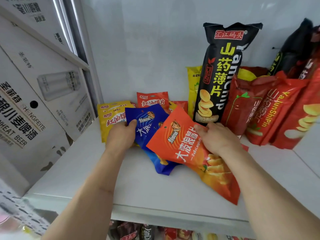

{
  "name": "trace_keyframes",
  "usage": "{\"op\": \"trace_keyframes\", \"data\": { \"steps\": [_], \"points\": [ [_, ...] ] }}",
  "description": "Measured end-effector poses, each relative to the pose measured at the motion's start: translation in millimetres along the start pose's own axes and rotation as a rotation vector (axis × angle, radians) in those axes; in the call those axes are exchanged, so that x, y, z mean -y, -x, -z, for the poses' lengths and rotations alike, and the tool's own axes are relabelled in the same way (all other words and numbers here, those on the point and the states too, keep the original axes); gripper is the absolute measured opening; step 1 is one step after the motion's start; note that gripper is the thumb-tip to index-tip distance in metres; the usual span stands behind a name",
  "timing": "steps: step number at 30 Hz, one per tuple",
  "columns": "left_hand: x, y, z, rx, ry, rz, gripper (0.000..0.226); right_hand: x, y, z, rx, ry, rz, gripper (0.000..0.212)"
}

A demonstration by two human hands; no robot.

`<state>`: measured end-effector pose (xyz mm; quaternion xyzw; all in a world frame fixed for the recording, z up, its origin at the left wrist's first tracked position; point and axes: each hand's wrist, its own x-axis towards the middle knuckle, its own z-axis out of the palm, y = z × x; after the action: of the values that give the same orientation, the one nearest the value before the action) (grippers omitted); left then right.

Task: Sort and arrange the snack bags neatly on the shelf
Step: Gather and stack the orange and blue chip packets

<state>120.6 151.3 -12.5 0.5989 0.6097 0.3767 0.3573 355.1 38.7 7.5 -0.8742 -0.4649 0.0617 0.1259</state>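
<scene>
- While both hands work on the white shelf [83,170], the left hand [121,134] grips a glossy blue snack bag [147,129].
- Just right, overlapping it, the right hand [216,137] pinches a glossy orange snack bag [181,149].

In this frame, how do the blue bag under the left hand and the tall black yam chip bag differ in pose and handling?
The blue bag lies flat on the shelf, while the black yam chip bag stands upright near the back wall. The left hand grips the blue bag; no hand holds the black bag. The orange bag, held by the right hand, overlaps the blue bag; the black bag's front is almost fully visible. Both carry printed Chinese lettering.
</scene>
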Motion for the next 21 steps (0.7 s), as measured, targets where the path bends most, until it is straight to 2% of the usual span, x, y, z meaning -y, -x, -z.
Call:
{"op": "trace_keyframes", "data": {
  "steps": [2, 6, 9, 12, 16, 21],
  "points": [
    [-2, -1, 1, 0.029, 0.088, 0.017, 0.023, 0, 0, 0, 0.027, -0.032, -0.013, 0.075],
    [-17, -10, 5, 0.028, 0.228, 0.056, 0.024, 2, 1, 6, 0.051, 0.036, -0.045, 0.074],
    [-29, -16, 4, 0.097, 0.452, 0.154, 0.017, 7, 2, 8, 0.052, 0.101, -0.11, 0.072],
    [-26, -18, 0, 0.186, 0.517, 0.206, 0.014, 10, 6, 5, 0.048, 0.111, -0.156, 0.073],
    [-15, -26, 1, 0.146, 0.66, 0.234, 0.015, 17, 11, 9, 0.04, 0.091, -0.179, 0.074],
    [-17, -25, 4, 0.271, 0.722, 0.236, 0.019, 25, 15, 3, 0.017, -0.068, -0.189, 0.096]
  ]
}}
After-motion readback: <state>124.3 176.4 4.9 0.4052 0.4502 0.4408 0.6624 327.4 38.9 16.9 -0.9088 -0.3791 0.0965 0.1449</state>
